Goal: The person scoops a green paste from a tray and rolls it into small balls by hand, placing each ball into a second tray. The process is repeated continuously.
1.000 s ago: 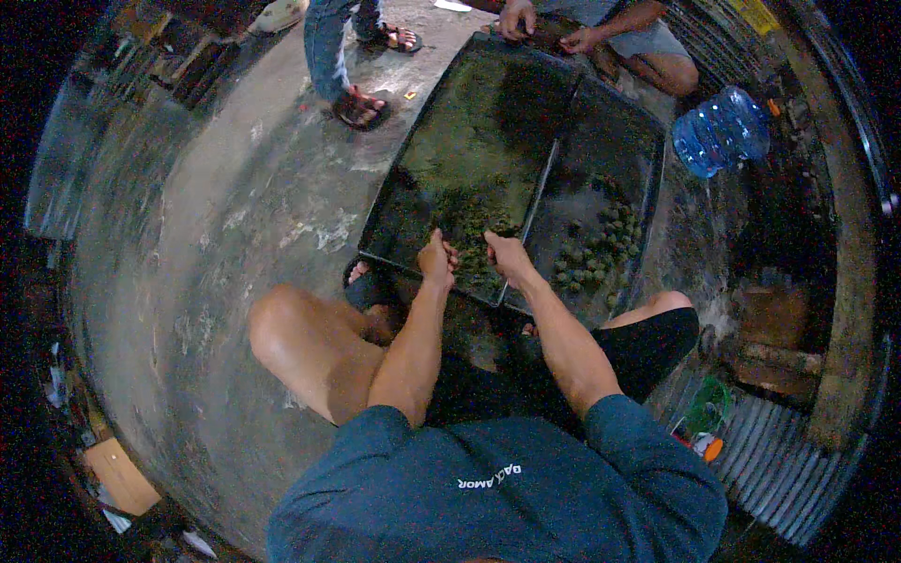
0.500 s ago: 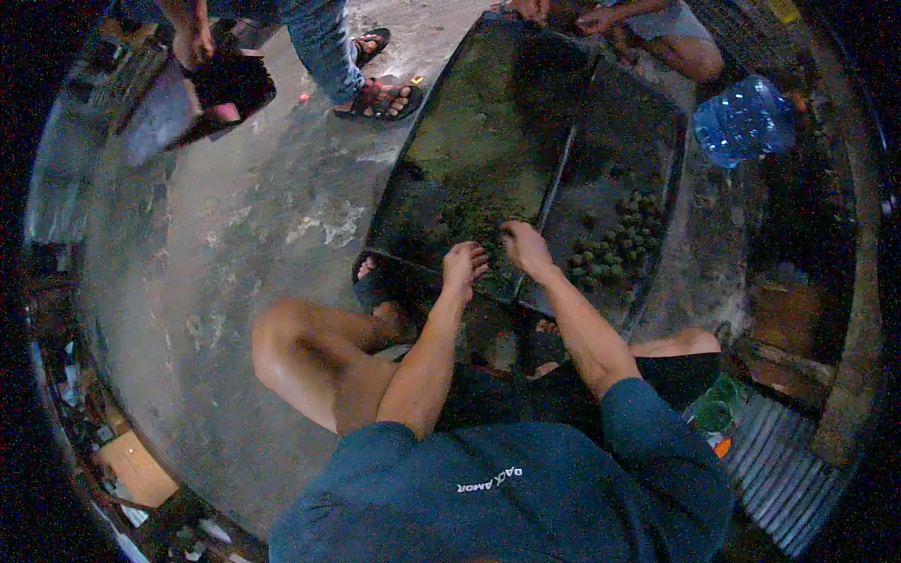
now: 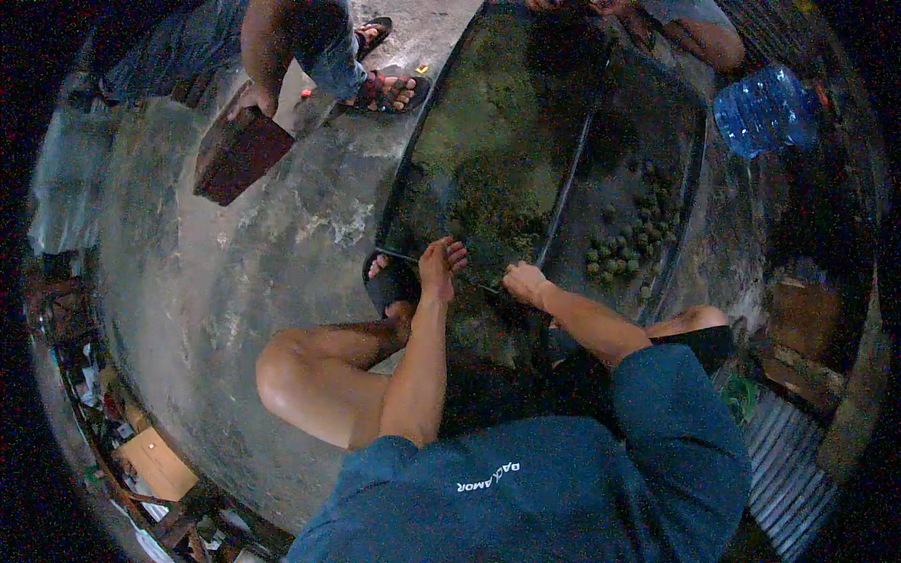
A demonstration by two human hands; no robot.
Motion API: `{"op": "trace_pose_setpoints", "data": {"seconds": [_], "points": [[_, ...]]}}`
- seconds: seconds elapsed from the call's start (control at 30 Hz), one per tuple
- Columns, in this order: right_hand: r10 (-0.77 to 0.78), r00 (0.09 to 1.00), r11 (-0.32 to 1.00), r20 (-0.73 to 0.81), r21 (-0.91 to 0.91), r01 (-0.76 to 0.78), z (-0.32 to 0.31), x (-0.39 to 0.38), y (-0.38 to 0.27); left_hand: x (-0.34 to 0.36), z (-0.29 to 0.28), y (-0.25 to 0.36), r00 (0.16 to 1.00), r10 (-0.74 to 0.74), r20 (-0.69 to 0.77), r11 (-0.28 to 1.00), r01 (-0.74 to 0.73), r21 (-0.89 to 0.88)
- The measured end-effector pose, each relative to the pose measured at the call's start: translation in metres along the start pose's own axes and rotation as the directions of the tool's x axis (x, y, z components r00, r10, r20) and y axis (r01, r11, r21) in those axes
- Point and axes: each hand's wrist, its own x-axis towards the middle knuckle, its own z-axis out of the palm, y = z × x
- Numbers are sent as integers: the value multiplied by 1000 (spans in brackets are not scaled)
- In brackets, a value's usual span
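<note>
Before me lies a long dark tray (image 3: pixel 395 208), split lengthwise by a thin divider (image 3: pixel 572 174). Loose green-brown material (image 3: pixel 502 211), whose kind I cannot make out, covers much of its left compartment. In the right compartment sit several small round green-brown balls (image 3: pixel 615 260). My left hand (image 3: pixel 441 267) is over the near rim of the left compartment, palm turned inward, fingers apart, nothing visible in it. My right hand (image 3: pixel 527 283) is closed near the close end of the divider, its fingers curled down; what they hold, if anything, is hidden.
A person at the upper left grips a dark brown box-like container (image 3: pixel 246 155) above the concrete floor (image 3: pixel 178 328). Another person's arm (image 3: pixel 699 42) reaches over the tray's far end. A blue water jug (image 3: pixel 765 111) lies to the right, with corrugated sheet (image 3: pixel 784 488) nearer.
My hands have drawn apart and my right hand has come nearer to me. The left hand has opened. The person at upper left has swung the container rightward and tilted it.
</note>
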Motion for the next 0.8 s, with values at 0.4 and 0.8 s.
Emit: {"op": "trace_pose_setpoints", "data": {"seconds": [0.4, 0.8], "points": [[168, 891, 923, -421, 386, 8, -70, -34, 0, -2, 31, -18, 947, -317, -43, 859, 306, 411], [254, 813, 944, -524, 318, -90, -97, -60, -47, 31, 75, -32, 994, -17, 111, 533, -85, 842]]}}
